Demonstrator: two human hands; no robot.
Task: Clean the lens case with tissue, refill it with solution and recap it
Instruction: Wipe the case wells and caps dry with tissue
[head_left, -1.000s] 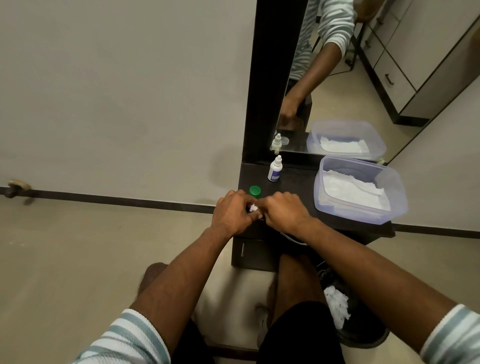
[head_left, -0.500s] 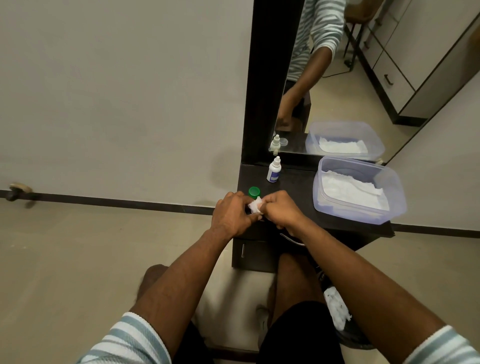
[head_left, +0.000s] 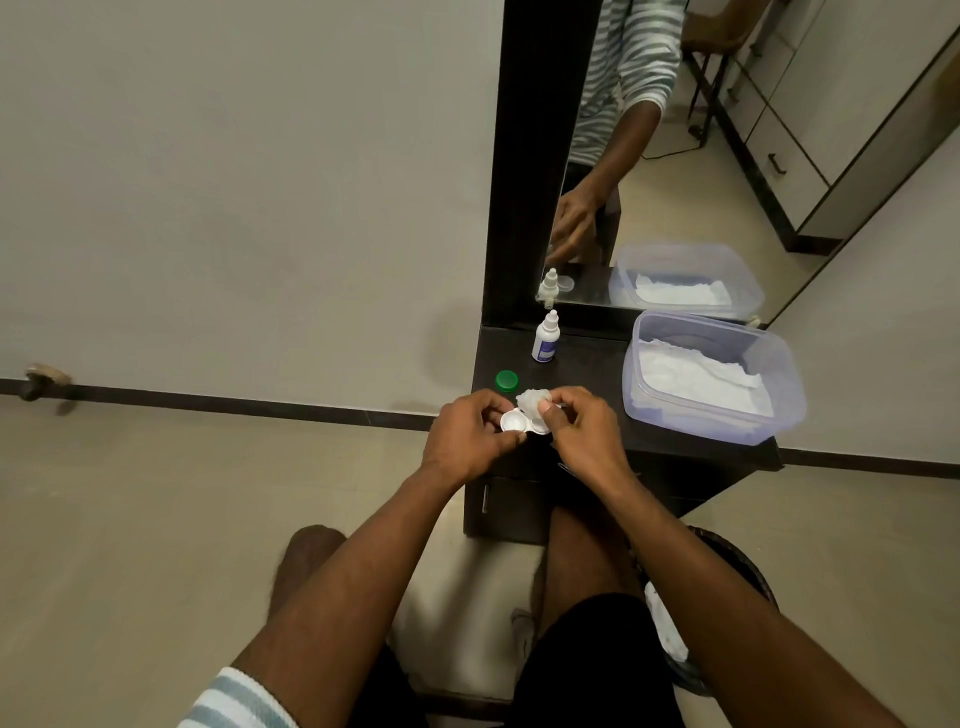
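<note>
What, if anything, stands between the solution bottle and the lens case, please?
Nothing visible does. The bottle stands upright behind the lens case, with bare dark tabletop between them; the green cap lies off to the left.

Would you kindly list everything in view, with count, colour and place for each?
lens case: one, white, uncapped well showing, held over the table's front edge
tissue wad: one, white, above the case
cap: one, green, on the table left of the bottle
solution bottle: one, white with blue label, upright by the mirror
tub: one, clear, tissues inside, table's right end
table: one, dark, against the wall
mirror: one, dark frame, behind the table
bin: one, dark, floor at right
left hand: grips the case
right hand: pinches the tissue wad
</note>
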